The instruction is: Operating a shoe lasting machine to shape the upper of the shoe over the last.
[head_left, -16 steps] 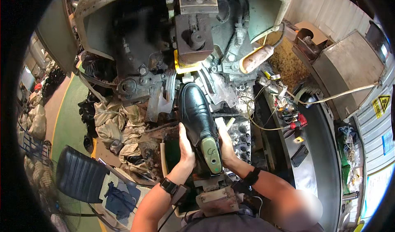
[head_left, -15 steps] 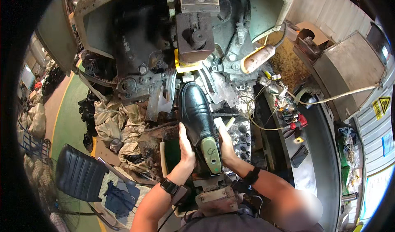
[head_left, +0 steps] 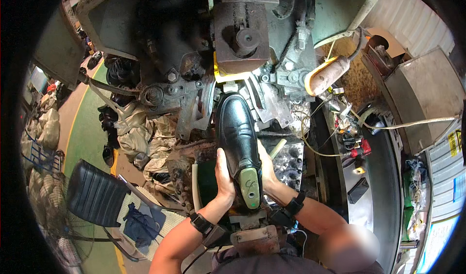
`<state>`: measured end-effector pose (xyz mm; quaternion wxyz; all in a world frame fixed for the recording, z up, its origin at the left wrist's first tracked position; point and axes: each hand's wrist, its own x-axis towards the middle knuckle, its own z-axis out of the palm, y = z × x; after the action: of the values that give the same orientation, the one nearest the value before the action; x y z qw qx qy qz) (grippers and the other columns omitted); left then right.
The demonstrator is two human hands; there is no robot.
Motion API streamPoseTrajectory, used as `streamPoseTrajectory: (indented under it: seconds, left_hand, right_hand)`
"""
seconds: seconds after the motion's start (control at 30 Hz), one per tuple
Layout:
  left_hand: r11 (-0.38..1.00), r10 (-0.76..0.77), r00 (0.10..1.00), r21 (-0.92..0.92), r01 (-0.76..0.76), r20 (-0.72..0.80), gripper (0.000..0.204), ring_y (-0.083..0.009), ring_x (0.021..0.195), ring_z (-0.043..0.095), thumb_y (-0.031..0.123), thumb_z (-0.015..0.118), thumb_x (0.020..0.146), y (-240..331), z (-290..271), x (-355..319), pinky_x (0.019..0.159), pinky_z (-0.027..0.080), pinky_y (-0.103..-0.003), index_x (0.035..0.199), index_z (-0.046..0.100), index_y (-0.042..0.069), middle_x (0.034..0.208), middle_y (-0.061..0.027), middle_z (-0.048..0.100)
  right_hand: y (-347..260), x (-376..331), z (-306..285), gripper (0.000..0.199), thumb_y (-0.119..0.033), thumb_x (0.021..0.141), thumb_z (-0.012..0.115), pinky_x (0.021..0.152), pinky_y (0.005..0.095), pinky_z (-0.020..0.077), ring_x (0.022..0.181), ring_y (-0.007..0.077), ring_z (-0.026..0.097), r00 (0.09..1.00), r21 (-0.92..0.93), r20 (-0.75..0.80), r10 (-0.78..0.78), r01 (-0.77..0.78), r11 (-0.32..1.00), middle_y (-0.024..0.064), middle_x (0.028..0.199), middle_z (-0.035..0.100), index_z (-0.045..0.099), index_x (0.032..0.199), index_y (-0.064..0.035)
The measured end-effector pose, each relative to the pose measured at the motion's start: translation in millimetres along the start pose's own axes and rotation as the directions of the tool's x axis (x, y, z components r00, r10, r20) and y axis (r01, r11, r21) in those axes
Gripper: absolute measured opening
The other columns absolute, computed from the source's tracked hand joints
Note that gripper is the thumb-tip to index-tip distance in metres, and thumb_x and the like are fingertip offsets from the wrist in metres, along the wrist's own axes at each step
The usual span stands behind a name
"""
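Note:
A black leather shoe (head_left: 236, 128) on a green shoe last (head_left: 250, 189) lies in the middle, its toe pointing away from me into the machine. Both my hands grip it at the heel end. My left hand (head_left: 224, 176) presses against the left side, fingers running under the shoe. My right hand (head_left: 268, 164) holds the right side near the heel, with part of its fingers hidden behind the upper. The toe sits between the machine's curved metal plates (head_left: 205, 104), below a rusty press block (head_left: 241, 41) with a yellow piece (head_left: 228, 75) under it.
To the right, a lamp (head_left: 326, 76) hangs beside the machine. A long bench carries a red tool (head_left: 360, 148) and a phone (head_left: 358, 190). Several cloth sacks (head_left: 131, 130) lie at the left. A black chair (head_left: 94, 191) stands at the lower left, dark cloth on its seat.
The view has shifted, so the machine appears larger and lower. The shoe stands straighter now, its toe pointing more directly into the plates. Both hands have kept hold of it.

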<state>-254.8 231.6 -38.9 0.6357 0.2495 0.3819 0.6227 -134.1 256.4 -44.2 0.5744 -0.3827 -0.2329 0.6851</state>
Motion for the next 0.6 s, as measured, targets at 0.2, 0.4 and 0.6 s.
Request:
streamPoseTrajectory:
  seconds: [0.2, 0.4, 0.6]
  left_hand:
    - [0.997, 0.015, 1.000, -0.078, -0.016, -0.009, 0.061, -0.0187, 0.114, 0.059, 0.050, 0.042, 0.106, 8.7, 5.3, -2.2, 0.102, 0.044, -0.031, 0.133, 0.053, -0.004, 0.130, -0.0108, 0.061]
    - [0.998, 0.026, 1.000, -0.055, -0.025, 0.015, 0.066, -0.0239, 0.132, 0.045, 0.049, 0.039, 0.107, 1.1, -4.4, 3.9, 0.115, 0.031, -0.034, 0.146, 0.040, -0.005, 0.146, -0.0160, 0.046]
    - [0.701, 0.344, 0.938, 0.652, -0.287, 0.043, 0.064, -0.0355, 0.145, 0.027, 0.044, 0.027, 0.109, 0.3, -7.9, -10.6, 0.120, 0.020, -0.040, 0.152, 0.028, -0.004, 0.153, -0.0266, 0.032]
  right_hand:
    - [1.3, -12.2, 3.9, 0.040, -0.040, 0.107, 0.044, 0.085, 0.0274, 0.0513, 0.093, 0.0106, 0.061, 0.999, 0.109, -0.006, 0.049, -0.048, 0.993, 0.0011, 0.110, 0.065, 0.059, 0.130, -0.0095]
    - [-13.6, -22.0, -4.4, 0.042, -0.045, 0.106, 0.046, 0.075, 0.0257, 0.0488, 0.078, 0.0099, 0.057, 0.989, -0.302, -0.149, -0.022, -0.024, 0.953, -0.0026, 0.090, 0.060, 0.057, 0.126, -0.0093]
    - [-18.1, -48.8, 21.2, 0.064, -0.049, 0.104, 0.048, 0.101, 0.0316, 0.0394, 0.120, 0.0204, 0.048, 0.825, -0.751, -0.087, -0.558, 0.313, 0.581, 0.0153, 0.132, 0.050, 0.039, 0.141, 0.0025]
